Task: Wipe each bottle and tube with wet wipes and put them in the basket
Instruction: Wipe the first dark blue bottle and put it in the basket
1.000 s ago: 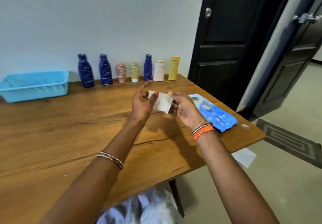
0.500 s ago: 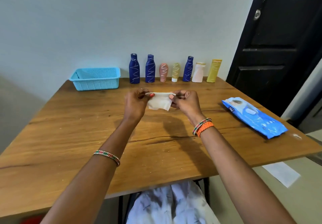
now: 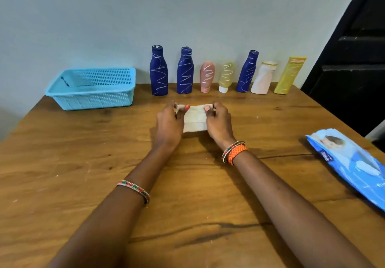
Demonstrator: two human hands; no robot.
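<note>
A white wet wipe (image 3: 194,119) hangs stretched between my two hands above the middle of the wooden table (image 3: 83,174). My left hand (image 3: 169,121) pinches its left top corner and my right hand (image 3: 218,121) pinches the right one. Along the wall stand three dark blue bottles (image 3: 158,71) (image 3: 185,71) (image 3: 246,72), a pink tube (image 3: 206,76), a small yellow tube (image 3: 226,76), a white bottle (image 3: 263,78) and a tall yellow tube (image 3: 288,75), all streaked with white smears. The light blue basket (image 3: 91,98) sits at the back left with nothing visible in it.
A blue pack of wet wipes (image 3: 354,165) lies at the table's right edge. A black door (image 3: 358,59) stands to the right behind the table. The wall runs directly behind the row of bottles.
The view has swung left, centring the bottles and basket. My hands have spread the wipe wider between them, and it now hangs flatter.
</note>
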